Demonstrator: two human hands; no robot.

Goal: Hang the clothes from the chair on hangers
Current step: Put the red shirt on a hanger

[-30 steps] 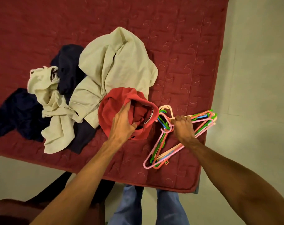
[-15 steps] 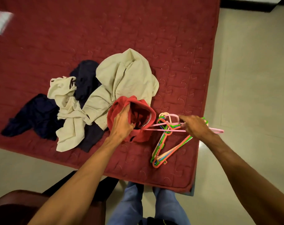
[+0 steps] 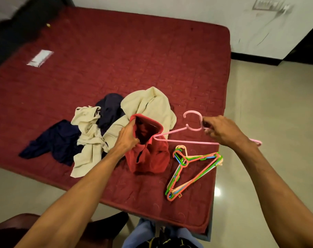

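A maroon quilted bed [image 3: 116, 59] fills the room's left; navy clothes [image 3: 59, 140] and cream clothes [image 3: 148, 106] lie heaped near its front edge. The left hand [image 3: 126, 138] grips a red shirt [image 3: 152, 158] there; the right hand [image 3: 221, 131] holds a pink hanger [image 3: 188, 141] above spare hangers [image 3: 202, 157], pale tiled floor [image 3: 268, 131] and white wall [image 3: 188, 9] beyond

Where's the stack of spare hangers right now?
Head view: the hanger stack lies on the mattress near its front right corner, just right of the red garment.
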